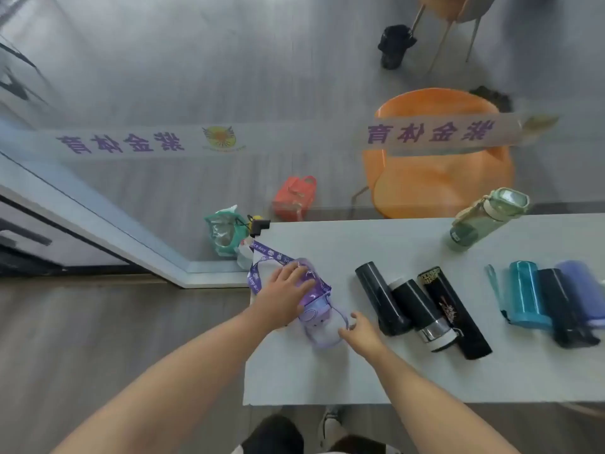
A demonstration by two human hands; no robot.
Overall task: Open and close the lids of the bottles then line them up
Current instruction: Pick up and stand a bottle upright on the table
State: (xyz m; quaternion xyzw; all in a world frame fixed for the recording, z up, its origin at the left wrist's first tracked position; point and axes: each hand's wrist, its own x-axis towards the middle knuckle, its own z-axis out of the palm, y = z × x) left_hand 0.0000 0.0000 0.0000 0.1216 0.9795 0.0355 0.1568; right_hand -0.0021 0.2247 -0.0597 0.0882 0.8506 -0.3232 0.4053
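Observation:
A purple bottle (316,301) with a printed purple strap (268,253) lies on its side near the left end of the white table (409,378). My left hand (283,298) lies flat over its body, gripping it. My right hand (361,329) touches the lid end, fingers curled at the lid. Three black bottles (422,308) lie side by side in the middle. At the right lie a teal bottle (527,294), a black bottle (559,304) and a lilac bottle (581,286). A green bottle (484,217) stands at the table's far edge.
A glass wall with a lettered strip runs behind the table. Beyond it are an orange chair (438,178), a red bag (294,198) and a green bag (224,232). The table's left edge is close to the purple bottle.

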